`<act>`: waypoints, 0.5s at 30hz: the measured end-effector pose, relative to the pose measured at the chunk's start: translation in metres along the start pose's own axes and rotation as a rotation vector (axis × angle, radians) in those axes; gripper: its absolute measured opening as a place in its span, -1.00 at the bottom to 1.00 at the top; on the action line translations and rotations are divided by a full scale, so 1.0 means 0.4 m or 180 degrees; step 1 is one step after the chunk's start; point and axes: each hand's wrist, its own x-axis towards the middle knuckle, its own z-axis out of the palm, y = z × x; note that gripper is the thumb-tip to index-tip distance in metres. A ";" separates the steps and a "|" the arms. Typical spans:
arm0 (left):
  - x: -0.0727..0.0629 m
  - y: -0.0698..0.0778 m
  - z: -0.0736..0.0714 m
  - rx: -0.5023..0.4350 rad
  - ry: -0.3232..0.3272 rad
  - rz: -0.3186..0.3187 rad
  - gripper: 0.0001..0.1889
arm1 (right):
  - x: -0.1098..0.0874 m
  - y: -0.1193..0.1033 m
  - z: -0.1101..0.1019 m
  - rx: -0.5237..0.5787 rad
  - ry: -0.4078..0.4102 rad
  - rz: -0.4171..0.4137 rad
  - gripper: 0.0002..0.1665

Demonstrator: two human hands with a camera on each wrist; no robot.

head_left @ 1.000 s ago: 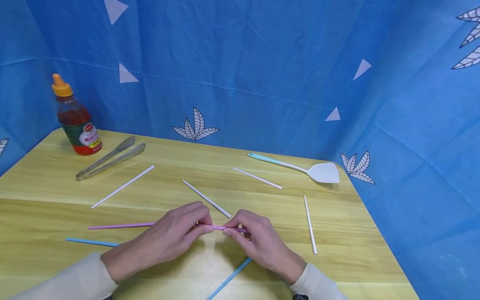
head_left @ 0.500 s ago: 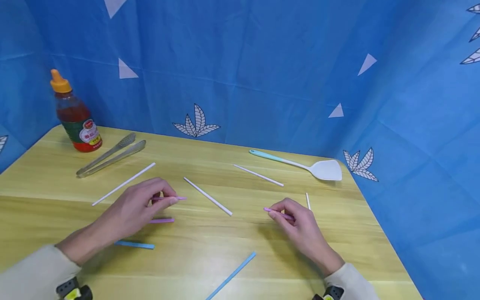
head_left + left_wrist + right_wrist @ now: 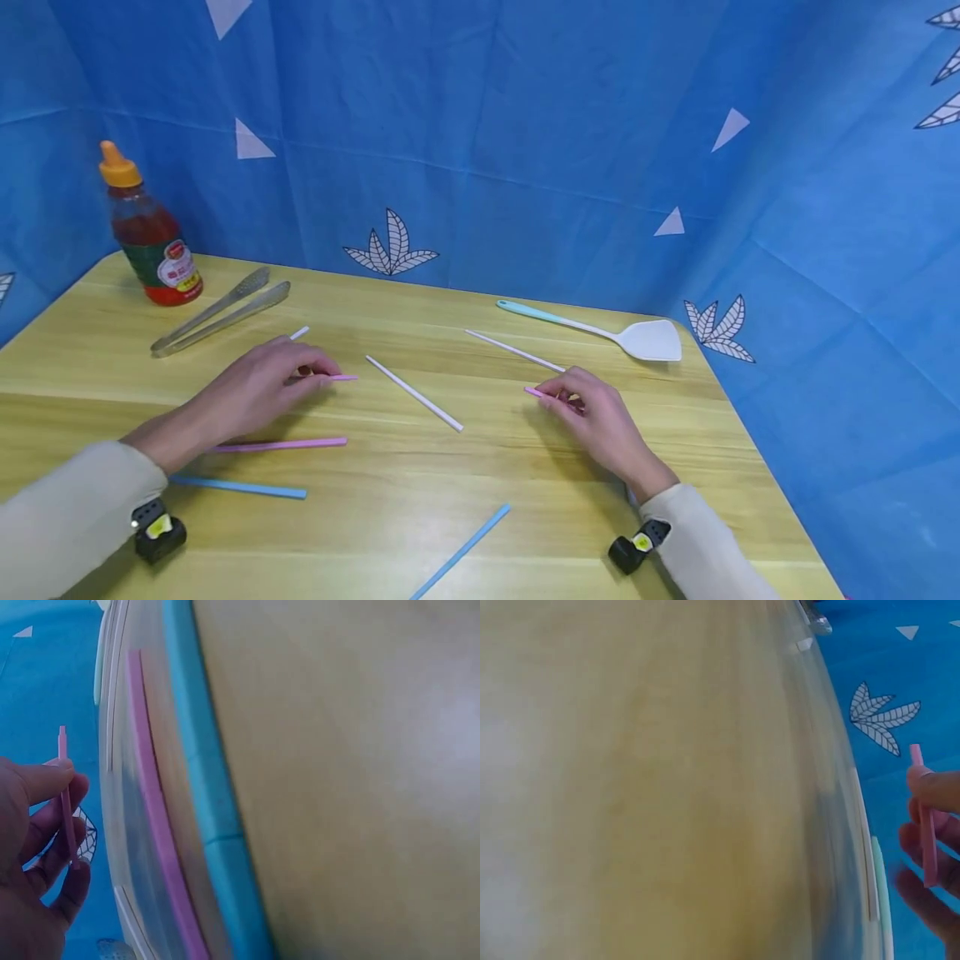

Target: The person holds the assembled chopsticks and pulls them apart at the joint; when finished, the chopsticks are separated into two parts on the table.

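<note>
Between the thumb and fingers of my left hand [image 3: 251,393] is a short pink stick [image 3: 70,817], with one narrower end poking out past the thumb. My right hand [image 3: 603,421] pinches another short pink stick [image 3: 928,851] in the same way. Both hands are raised over the table [image 3: 420,492], well apart. A longer pink stick [image 3: 300,444] lies below the left hand, partly hidden by the forearm, and a blue stick [image 3: 255,488] lies nearer. A white stick [image 3: 416,393] lies between the hands.
A second blue stick [image 3: 465,548] lies at the front. Another white stick [image 3: 513,348] is near the right hand, and one [image 3: 299,332] peeks out behind the left. Farther back are tongs [image 3: 225,312], a sauce bottle [image 3: 155,237] and a white spatula [image 3: 649,341]. Blue cloth surrounds the table.
Both hands first gripped one pink stick together at the middle. It came apart into two pieces, one in each hand, and the hands moved apart and then slightly farther back.
</note>
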 end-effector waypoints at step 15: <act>0.024 -0.015 0.029 0.0082 -0.0344 0.0012 -0.89 | 0.052 0.012 0.060 0.0032 -0.0428 0.0021 -0.90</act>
